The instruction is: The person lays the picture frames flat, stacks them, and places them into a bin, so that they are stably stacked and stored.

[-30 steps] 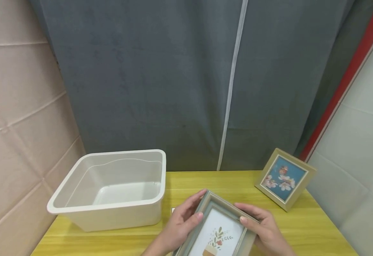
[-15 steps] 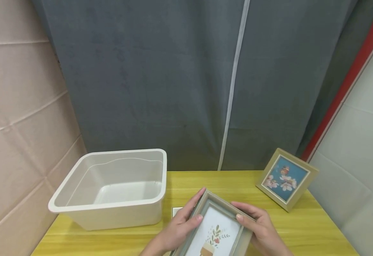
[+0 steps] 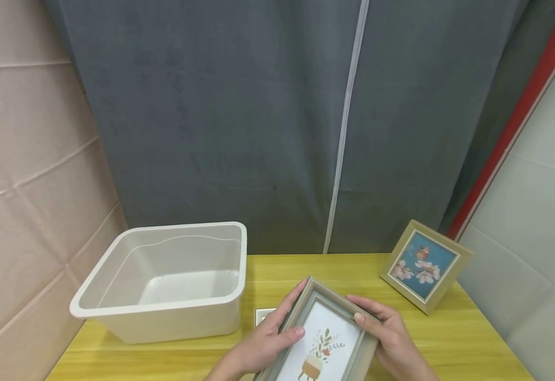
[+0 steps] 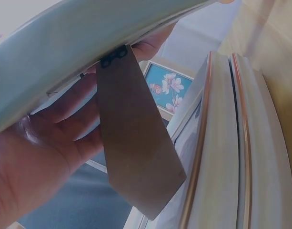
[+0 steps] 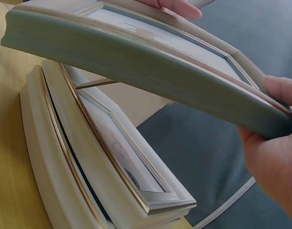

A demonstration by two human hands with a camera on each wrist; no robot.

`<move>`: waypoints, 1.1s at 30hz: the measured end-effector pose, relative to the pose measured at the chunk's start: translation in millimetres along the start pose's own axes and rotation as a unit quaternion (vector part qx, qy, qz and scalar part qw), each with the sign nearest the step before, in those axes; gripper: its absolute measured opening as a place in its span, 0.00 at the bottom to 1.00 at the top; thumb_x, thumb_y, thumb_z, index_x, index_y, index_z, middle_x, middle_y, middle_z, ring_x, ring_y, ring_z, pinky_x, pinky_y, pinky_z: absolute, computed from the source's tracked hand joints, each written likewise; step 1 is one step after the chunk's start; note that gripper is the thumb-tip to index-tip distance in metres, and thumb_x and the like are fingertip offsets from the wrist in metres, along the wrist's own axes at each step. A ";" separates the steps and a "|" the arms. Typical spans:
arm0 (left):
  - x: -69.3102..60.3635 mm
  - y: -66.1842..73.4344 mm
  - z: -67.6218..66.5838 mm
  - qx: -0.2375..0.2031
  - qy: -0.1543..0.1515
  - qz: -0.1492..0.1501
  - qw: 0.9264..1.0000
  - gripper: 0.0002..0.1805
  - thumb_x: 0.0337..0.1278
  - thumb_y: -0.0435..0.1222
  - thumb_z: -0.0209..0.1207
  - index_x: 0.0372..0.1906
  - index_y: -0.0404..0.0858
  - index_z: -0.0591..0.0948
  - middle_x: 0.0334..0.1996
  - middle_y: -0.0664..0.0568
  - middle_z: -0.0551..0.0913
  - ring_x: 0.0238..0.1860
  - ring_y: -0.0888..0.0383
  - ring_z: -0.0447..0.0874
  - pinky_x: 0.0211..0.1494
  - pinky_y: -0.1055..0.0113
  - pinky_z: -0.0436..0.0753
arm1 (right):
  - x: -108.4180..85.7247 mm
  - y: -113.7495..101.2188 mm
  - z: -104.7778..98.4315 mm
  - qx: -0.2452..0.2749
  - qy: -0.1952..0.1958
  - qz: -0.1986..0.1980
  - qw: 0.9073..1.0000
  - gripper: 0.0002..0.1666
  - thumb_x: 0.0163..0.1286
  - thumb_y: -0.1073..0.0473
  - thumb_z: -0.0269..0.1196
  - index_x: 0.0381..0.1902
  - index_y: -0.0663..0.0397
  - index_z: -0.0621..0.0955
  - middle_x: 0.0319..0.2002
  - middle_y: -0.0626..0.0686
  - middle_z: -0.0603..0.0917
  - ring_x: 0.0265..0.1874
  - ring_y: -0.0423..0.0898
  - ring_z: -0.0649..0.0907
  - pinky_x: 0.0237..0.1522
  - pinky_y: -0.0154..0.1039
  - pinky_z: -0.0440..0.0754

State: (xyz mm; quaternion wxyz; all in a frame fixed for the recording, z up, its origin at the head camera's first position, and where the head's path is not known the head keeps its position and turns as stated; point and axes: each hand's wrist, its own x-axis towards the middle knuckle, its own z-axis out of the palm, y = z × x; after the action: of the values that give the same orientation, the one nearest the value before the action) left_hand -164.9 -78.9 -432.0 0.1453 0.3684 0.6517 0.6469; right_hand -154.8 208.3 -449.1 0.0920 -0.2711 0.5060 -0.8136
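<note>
Both hands hold a grey-beige picture frame (image 3: 322,338) with a potted-plant print, tilted above the table's near part. My left hand (image 3: 270,338) grips its left side, thumb on the front and fingers along the edge. Its upper right corner is pinched by my right hand (image 3: 392,336), thumb in front. In the left wrist view a brown easel leg (image 4: 131,129) hangs away from the frame's back, next to the left fingers. Below the held frame, two cream picture frames (image 5: 122,143) with gold lines lie stacked; the head view shows just a white corner (image 3: 262,315).
A white plastic tub (image 3: 177,323) stands at the left of the yellow wood-look table (image 3: 315,270). At the right back a gold picture frame (image 3: 422,267) with blossoms on blue stands leaning. Grey curtain (image 3: 211,132) hangs behind the table.
The held picture frame has risen slightly and more of its print shows. My left thumb reaches a little further over its front. More of the white corner beneath is visible.
</note>
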 end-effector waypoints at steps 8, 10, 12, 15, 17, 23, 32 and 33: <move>-1.2 1.6 -3.4 0.009 0.011 -0.025 1.000 0.40 0.75 0.34 0.51 0.84 0.51 0.50 0.68 0.32 0.71 0.46 0.57 0.86 0.42 0.58 0.89 | 2.3 -2.6 -2.9 -0.014 0.051 0.002 0.999 0.28 0.79 0.75 0.45 0.63 0.49 0.82 0.59 0.51 0.84 0.55 0.48 0.84 0.57 0.45 0.81; -1.6 1.1 -4.4 0.005 0.016 -0.030 0.999 0.39 0.75 0.33 0.52 0.84 0.50 0.50 0.66 0.30 0.72 0.45 0.57 0.87 0.41 0.57 0.89 | 3.5 -1.8 -3.7 -0.016 0.064 -0.001 0.998 0.28 0.79 0.75 0.46 0.63 0.50 0.83 0.59 0.51 0.84 0.55 0.48 0.84 0.57 0.45 0.81; -1.8 0.5 -4.8 0.008 0.028 -0.041 0.999 0.39 0.74 0.33 0.52 0.83 0.51 0.52 0.65 0.31 0.73 0.45 0.56 0.87 0.40 0.57 0.89 | 4.5 -0.2 -4.7 -0.019 0.076 -0.007 0.997 0.27 0.78 0.76 0.46 0.62 0.51 0.83 0.59 0.51 0.84 0.55 0.47 0.84 0.57 0.44 0.81; -2.0 -1.4 -5.5 0.023 0.055 -0.058 0.997 0.37 0.73 0.32 0.54 0.82 0.51 0.58 0.62 0.33 0.77 0.44 0.56 0.87 0.41 0.60 0.89 | 5.0 2.6 -7.1 -0.022 0.098 -0.018 0.995 0.27 0.78 0.76 0.47 0.62 0.51 0.83 0.59 0.50 0.83 0.55 0.47 0.84 0.57 0.43 0.80; -2.5 -2.7 -6.3 0.036 0.074 -0.071 0.994 0.35 0.73 0.32 0.55 0.80 0.51 0.62 0.58 0.36 0.80 0.43 0.56 0.87 0.42 0.61 0.88 | 4.6 4.1 -8.7 -0.020 0.120 -0.021 0.992 0.27 0.78 0.76 0.47 0.61 0.50 0.83 0.59 0.50 0.84 0.55 0.46 0.84 0.58 0.42 0.80; -2.5 -9.6 -9.1 0.076 0.126 -0.072 0.986 0.29 0.70 0.32 0.58 0.74 0.43 0.71 0.52 0.43 0.81 0.47 0.54 0.83 0.50 0.64 0.85 | 3.0 5.7 -11.7 -0.001 0.198 -0.018 0.980 0.25 0.78 0.73 0.50 0.58 0.46 0.85 0.58 0.48 0.84 0.56 0.44 0.84 0.59 0.38 0.80; 1.4 -16.7 -13.8 0.094 0.185 -0.074 0.975 0.23 0.67 0.33 0.62 0.66 0.37 0.78 0.56 0.41 0.80 0.49 0.52 0.83 0.45 0.65 0.86 | 1.4 6.5 -10.0 -0.011 0.257 0.018 0.966 0.21 0.80 0.68 0.53 0.61 0.44 0.82 0.58 0.43 0.83 0.58 0.40 0.82 0.61 0.37 0.77; 1.9 -16.9 -14.2 0.094 0.195 -0.076 0.973 0.23 0.67 0.32 0.62 0.65 0.36 0.79 0.56 0.40 0.80 0.47 0.52 0.83 0.43 0.66 0.86 | 1.0 6.7 -9.3 -0.015 0.264 0.022 0.964 0.20 0.80 0.68 0.53 0.61 0.43 0.82 0.58 0.43 0.82 0.58 0.40 0.82 0.61 0.37 0.77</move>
State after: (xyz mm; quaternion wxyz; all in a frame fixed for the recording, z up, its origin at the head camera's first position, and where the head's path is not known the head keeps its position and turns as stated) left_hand -180.6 -86.3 -445.8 0.0293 0.1964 0.7513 0.6294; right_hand -161.4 211.9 -457.7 -0.0313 -0.0369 0.5301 -0.8465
